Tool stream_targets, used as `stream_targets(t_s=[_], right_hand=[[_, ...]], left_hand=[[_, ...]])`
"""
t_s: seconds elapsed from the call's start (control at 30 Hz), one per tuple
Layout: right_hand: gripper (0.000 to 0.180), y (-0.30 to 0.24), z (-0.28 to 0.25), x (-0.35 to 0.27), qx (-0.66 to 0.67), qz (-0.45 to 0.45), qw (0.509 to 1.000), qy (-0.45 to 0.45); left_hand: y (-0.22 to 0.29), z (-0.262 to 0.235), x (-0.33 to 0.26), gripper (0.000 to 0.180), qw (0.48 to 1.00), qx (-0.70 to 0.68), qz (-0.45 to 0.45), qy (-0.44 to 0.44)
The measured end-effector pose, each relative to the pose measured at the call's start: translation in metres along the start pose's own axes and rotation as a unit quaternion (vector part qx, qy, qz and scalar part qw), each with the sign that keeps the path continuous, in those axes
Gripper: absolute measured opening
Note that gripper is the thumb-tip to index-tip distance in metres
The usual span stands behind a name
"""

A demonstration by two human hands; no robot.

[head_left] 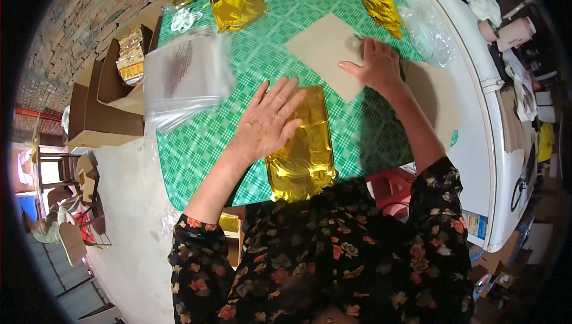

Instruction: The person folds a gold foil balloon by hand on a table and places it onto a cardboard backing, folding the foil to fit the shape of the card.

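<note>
A flat gold foil piece [313,139], folded into a rectangle, lies at the near edge of the table. My left hand [266,111] rests on its left side, palm down, with the fingers stretched out. Farther right, my right hand [378,63] lies on the right edge of a beige card sheet [329,50], thumb spread from the fingers. The fingertips of that hand are partly in shadow. To the left of my left hand is a stack of clear plastic bags [185,74] with dark print.
A green checked cloth [256,56] covers the table. More gold foil pieces [235,2] lie along its far edge. Crumpled clear plastic [430,35] and another beige card [434,100] are at the right, beside a white appliance [497,145]. Open cardboard boxes [104,112] stand left.
</note>
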State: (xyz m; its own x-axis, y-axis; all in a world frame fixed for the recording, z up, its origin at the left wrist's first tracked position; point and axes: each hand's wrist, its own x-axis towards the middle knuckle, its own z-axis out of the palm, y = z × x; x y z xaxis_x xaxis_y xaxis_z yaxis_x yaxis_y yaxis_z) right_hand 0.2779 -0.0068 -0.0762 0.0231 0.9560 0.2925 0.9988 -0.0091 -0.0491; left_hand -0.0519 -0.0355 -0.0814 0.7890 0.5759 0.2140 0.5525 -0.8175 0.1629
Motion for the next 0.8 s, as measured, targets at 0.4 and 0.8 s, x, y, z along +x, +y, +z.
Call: stream_targets(t_s=[0.4, 0.8], right_hand=[[0.119, -0.005, -0.023, 0.060, 0.000, 0.084, 0.968, -0.238], [0.110, -0.014, -0.020, 0.061, -0.007, 0.050, 0.975, -0.214]], left_hand=[[-0.002, 0.000, 0.003, 0.064, 1.000, 0.006, -0.011, -0.013], [-0.001, 0.000, -0.001, 0.064, 1.000, -0.015, -0.016, -0.014]])
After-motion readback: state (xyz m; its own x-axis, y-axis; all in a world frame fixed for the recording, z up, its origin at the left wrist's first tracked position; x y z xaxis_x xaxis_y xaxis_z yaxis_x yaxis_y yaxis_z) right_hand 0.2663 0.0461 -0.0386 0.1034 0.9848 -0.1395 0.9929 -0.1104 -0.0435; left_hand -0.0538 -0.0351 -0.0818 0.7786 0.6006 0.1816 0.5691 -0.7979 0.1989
